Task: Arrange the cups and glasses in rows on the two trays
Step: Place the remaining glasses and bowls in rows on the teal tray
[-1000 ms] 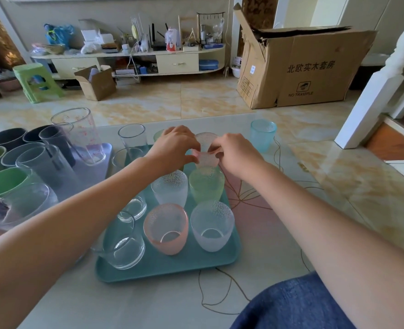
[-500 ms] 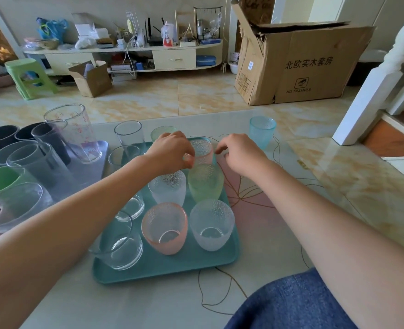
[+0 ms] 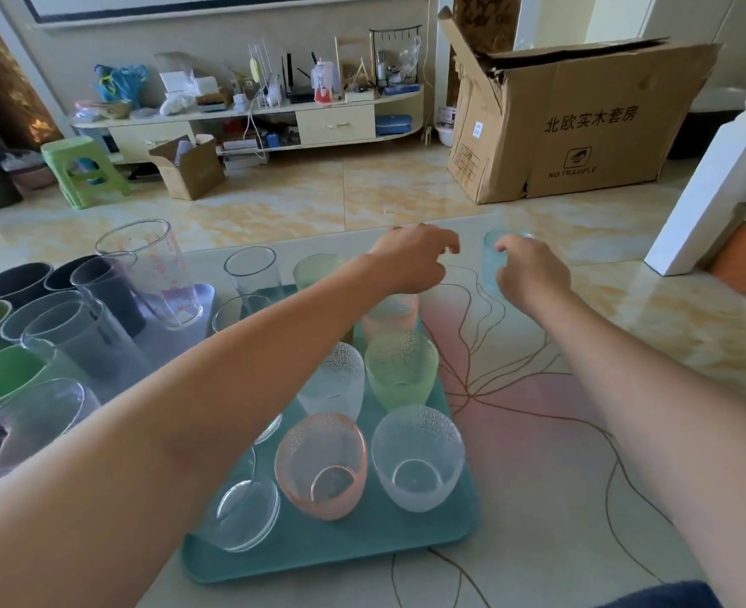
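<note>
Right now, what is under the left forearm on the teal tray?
The left forearm crosses the teal tray. Showing beside it are a clear dimpled glass and a clear tumbler. The tray's left column between those is mostly covered, so its glasses cannot be counted.

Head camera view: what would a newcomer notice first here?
First, two bare arms stretch over the table, the left hand and right hand reaching toward a small blue cup at the far edge. Below them, a teal tray holds dimpled glasses in rows. Taller cups crowd the left side.
</note>
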Tool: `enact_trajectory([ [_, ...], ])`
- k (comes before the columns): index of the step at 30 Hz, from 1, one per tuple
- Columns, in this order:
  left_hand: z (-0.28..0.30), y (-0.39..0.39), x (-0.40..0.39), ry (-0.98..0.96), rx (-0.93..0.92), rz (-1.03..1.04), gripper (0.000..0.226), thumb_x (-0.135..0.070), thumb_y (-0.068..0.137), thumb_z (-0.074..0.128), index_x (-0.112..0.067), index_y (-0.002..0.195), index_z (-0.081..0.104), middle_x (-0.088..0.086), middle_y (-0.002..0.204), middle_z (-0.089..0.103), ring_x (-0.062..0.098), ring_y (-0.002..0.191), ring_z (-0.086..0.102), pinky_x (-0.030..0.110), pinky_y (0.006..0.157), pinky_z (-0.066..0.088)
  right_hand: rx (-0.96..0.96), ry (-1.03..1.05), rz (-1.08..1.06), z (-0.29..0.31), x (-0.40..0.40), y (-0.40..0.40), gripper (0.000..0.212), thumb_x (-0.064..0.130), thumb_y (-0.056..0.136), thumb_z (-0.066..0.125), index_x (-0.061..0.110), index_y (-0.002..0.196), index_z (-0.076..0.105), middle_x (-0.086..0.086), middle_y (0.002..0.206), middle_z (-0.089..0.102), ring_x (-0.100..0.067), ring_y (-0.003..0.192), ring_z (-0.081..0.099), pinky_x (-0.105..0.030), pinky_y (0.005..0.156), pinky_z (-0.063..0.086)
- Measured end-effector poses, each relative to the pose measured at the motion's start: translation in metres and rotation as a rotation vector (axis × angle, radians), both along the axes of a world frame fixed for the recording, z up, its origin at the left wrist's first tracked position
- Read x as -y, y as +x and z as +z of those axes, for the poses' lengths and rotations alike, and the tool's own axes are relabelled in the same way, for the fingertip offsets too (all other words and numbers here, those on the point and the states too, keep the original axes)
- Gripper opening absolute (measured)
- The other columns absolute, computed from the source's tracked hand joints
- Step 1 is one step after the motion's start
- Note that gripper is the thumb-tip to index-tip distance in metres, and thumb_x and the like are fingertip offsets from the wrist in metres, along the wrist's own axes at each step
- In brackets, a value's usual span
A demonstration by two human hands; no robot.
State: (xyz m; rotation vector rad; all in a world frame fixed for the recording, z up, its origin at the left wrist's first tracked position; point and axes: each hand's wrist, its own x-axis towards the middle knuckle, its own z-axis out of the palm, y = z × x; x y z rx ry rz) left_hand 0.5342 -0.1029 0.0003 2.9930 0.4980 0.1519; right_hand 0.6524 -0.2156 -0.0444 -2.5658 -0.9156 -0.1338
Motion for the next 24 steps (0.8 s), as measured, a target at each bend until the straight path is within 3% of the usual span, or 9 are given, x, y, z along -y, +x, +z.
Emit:
enact_trajectory([
  [3,-0.013,0.037,0.003,0.052,-0.016,-0.036,0.055,-0.009,0.086,0.048,-0.026,0.138,0.040,0.001,0.141,0.042,0.023,0.120,0.051,0.035,0.090,0.042,0.048,0.079,0.011,-0.012,-0.005,0.008,0.030,-0.005,0.089,0.042,0.006,0.113,0.055,-0.017,0.117,0.057,-0.037,0.100,0.056,-0.039,0.078,0.046],
  [6,-0.026,0.057,0.006,0.060,-0.029,-0.055,0.050,-0.006,0.087,0.051,-0.023,0.134,0.044,0.003,0.141,0.040,0.025,0.119,0.051,0.040,0.092,0.043,0.051,0.049,-0.007,-0.014,-0.010,0.010,0.023,-0.002,0.088,0.049,0.004,0.108,0.060,-0.017,0.113,0.058,-0.036,0.099,0.057,-0.034,0.073,0.041],
  [10,-0.035,0.060,0.004,0.026,-0.010,-0.027,0.025,-0.013,0.090,0.054,-0.020,0.114,0.055,0.005,0.126,0.051,0.026,0.114,0.052,0.046,0.091,0.042,0.047,0.023,0.051,-0.009,-0.015,0.006,0.018,0.004,0.091,0.051,0.007,0.101,0.065,-0.015,0.107,0.060,-0.034,0.091,0.059,-0.031,0.068,0.037],
  [13,-0.030,0.049,-0.008,0.060,0.067,-0.006,0.014,-0.018,0.090,0.054,-0.019,0.102,0.060,0.000,0.114,0.063,0.023,0.110,0.057,0.042,0.092,0.042,0.079,0.048,0.104,-0.003,-0.021,-0.002,0.016,0.001,0.090,0.053,0.008,0.095,0.067,-0.013,0.103,0.060,-0.027,0.078,0.052,-0.029,0.066,0.034],
  [19,-0.002,0.005,-0.043,0.076,0.115,0.068,0.022,-0.032,0.086,0.064,-0.024,0.106,0.067,-0.006,0.114,0.066,0.019,0.107,0.059,0.033,0.093,0.036,0.006,0.171,0.312,0.011,-0.042,-0.025,0.012,0.012,0.089,0.059,0.010,0.094,0.070,-0.013,0.103,0.064,-0.029,0.090,0.060,-0.027,0.069,0.036],
  [24,-0.003,-0.028,-0.057,0.037,0.109,0.135,0.027,-0.039,0.080,0.069,-0.026,0.104,0.071,-0.006,0.105,0.071,0.016,0.103,0.060,0.032,0.092,0.034,0.006,0.100,0.444,0.009,-0.056,-0.045,0.015,0.012,0.089,0.059,0.010,0.098,0.071,-0.011,0.105,0.068,-0.027,0.093,0.062,-0.031,0.076,0.046],
])
